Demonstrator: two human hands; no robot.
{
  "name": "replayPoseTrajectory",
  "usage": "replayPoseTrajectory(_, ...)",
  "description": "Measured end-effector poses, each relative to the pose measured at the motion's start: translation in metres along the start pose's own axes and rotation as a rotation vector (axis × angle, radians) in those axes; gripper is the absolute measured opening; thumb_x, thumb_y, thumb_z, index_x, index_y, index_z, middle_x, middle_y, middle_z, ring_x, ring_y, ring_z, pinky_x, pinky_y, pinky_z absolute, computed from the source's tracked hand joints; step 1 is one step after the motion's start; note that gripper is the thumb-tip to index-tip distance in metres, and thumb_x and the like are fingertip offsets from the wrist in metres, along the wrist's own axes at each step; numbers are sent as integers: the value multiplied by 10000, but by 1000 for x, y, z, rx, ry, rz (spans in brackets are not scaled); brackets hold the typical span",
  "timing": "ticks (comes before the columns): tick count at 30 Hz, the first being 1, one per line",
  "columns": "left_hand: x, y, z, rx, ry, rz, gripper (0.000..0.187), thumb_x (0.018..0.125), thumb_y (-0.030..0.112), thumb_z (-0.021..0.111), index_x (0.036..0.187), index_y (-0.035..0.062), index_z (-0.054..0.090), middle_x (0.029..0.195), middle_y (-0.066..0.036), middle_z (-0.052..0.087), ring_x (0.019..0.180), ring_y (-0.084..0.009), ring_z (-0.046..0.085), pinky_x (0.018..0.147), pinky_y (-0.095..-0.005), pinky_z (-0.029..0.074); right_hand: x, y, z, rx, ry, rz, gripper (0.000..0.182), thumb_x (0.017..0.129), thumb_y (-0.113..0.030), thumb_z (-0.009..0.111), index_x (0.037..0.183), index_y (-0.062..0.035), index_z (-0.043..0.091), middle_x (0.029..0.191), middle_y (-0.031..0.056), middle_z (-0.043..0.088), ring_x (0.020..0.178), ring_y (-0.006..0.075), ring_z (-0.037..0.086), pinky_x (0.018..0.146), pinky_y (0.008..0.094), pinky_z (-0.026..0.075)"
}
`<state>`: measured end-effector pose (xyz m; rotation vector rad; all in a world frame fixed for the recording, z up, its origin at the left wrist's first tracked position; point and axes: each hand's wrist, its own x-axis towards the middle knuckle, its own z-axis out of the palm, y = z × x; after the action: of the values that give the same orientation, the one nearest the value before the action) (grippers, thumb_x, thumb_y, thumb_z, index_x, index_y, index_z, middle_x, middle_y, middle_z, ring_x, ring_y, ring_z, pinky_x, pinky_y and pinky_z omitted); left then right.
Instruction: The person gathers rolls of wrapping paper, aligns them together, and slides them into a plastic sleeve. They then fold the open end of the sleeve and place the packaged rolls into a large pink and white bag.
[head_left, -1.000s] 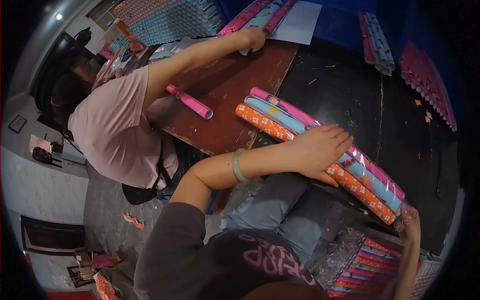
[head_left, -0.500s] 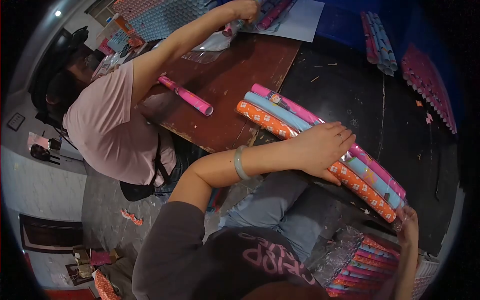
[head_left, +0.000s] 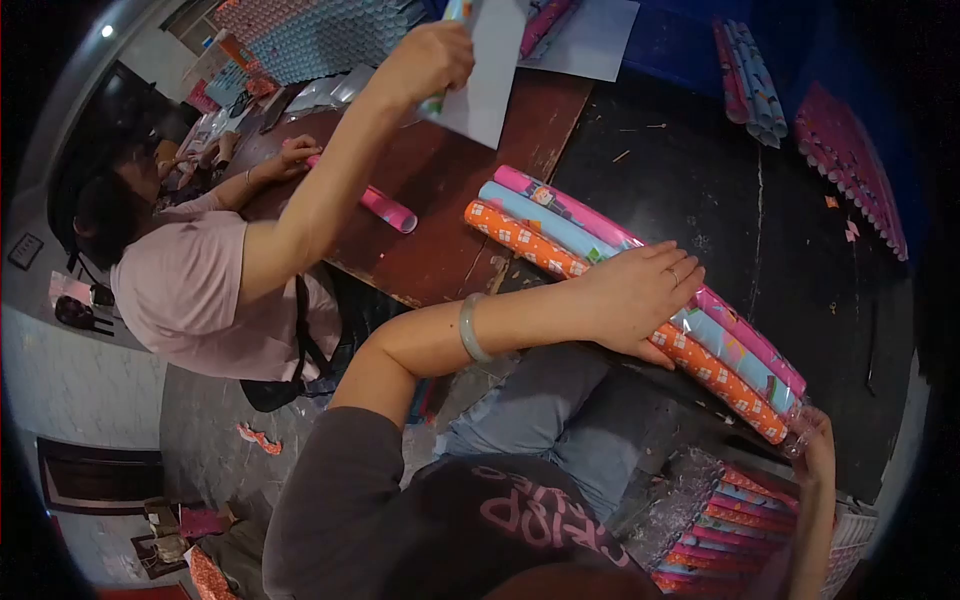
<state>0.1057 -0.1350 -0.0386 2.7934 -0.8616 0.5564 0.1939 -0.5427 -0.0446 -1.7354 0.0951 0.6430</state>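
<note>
Three wrapping paper rolls, one pink (head_left: 572, 208), one light blue (head_left: 545, 213) and one orange with white gift prints (head_left: 525, 238), lie side by side in clear plastic on the table. My left hand (head_left: 640, 300) grips across their middle, fingers over the pink roll and thumb at the orange one. At the near right end, my right hand (head_left: 815, 445) is closed on the gathered end of the clear plastic wrap (head_left: 797, 428). Its fingertips are partly hidden.
A co-worker (head_left: 200, 290) at the left holds a roll over a white sheet (head_left: 490, 90). A pink roll (head_left: 388, 210) lies before them. More rolls (head_left: 748, 85) stand at the back right, beside a pink stack (head_left: 850, 170). Several wrapped rolls (head_left: 730, 530) sit below the table edge.
The co-worker's raised arm has drawn back from the far side, lifting a roll and white sheet. The light blue roll has turned slightly under the plastic; my hands stay almost in place.
</note>
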Motion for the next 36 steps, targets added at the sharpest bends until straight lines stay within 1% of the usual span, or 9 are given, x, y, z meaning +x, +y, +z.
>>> replayPoseTrajectory(4, 0, 1, -1, 12, -13, -12, 942, 744, 631, 631, 1272, -127, 450, 1301, -264, 503, 1236, -367, 477, 1098, -446, 317, 8, -6, -16, -178, -4, -61, 125, 934, -163, 601, 930, -38, 618, 693, -38, 565, 519, 53, 492, 433, 208, 356)
replayPoseTrajectory(8, 0, 0, 0, 28, -20, -22, 963, 742, 653, 616, 1273, -132, 447, 1294, -267, 506, 1233, -368, 479, 1095, -447, 321, 10, -22, -16, -8, -197, -104, 177, 962, -170, 572, 1056, -33, 634, 738, -29, 624, 581, 47, 550, 518, 186, 439)
replayPoseTrajectory(11, 0, -1, 1, 30, -11, -23, 960, 742, 649, 620, 1272, -133, 448, 1290, -265, 509, 1224, -371, 483, 1091, -449, 325, 19, -8, -2, -83, 164, -98, 137, 949, -201, 599, 964, -65, 601, 657, -52, 539, 442, 13, 433, 371, 167, 291)
replayPoseTrajectory(13, 0, -1, 1, 25, -11, -24, 960, 741, 647, 623, 1273, -133, 446, 1288, -266, 509, 1220, -372, 485, 1089, -450, 327, 21, -24, 0, 133, -3, 44, 148, 943, -211, 609, 930, -65, 589, 626, -45, 530, 430, 16, 429, 350, 169, 275)
replayPoseTrajectory(23, -1, 0, 1, 10, -20, -27, 946, 738, 624, 641, 1274, -131, 445, 1297, -263, 500, 1228, -369, 476, 1094, -449, 321, 26, -38, 15, 134, -180, 76, 228, 912, -254, 652, 770, -101, 559, 538, -52, 480, 381, 18, 369, 338, 189, 250)
replayPoseTrajectory(29, -1, -1, 1, 16, -19, -20, 948, 730, 623, 646, 1271, -129, 446, 1299, -258, 503, 1227, -366, 480, 1094, -447, 321, 28, -21, 5, 39, 58, 54, 227, 922, -268, 631, 810, -73, 600, 556, -41, 535, 382, 26, 415, 342, 183, 283)
replayPoseTrajectory(32, 0, -1, -1, 1, -28, -15, 946, 725, 625, 648, 1266, -125, 451, 1297, -255, 509, 1220, -368, 488, 1093, -446, 323, 25, -27, 8, -51, -85, 86, 228, 931, -270, 617, 850, -57, 621, 601, -29, 575, 415, 33, 468, 350, 178, 316)
replayPoseTrajectory(35, -1, -1, 1, 11, 2, -12, 942, 720, 628, 650, 1259, -121, 459, 1289, -255, 517, 1214, -371, 494, 1089, -444, 329, 25, -24, 29, 32, 166, -5, 206, 932, -255, 618, 878, -56, 625, 638, -18, 599, 440, 43, 502, 355, 177, 338)
replayPoseTrajectory(36, -1, -1, 1, 11, 0, -8, 942, 720, 628, 650, 1259, -121, 459, 1289, -255, 517, 1214, -371, 494, 1089, -444, 329, 25, -32, 25, 79, 71, 58, 205, 937, -254, 609, 912, -50, 614, 656, -13, 604, 422, 31, 473, 348, 174, 333)
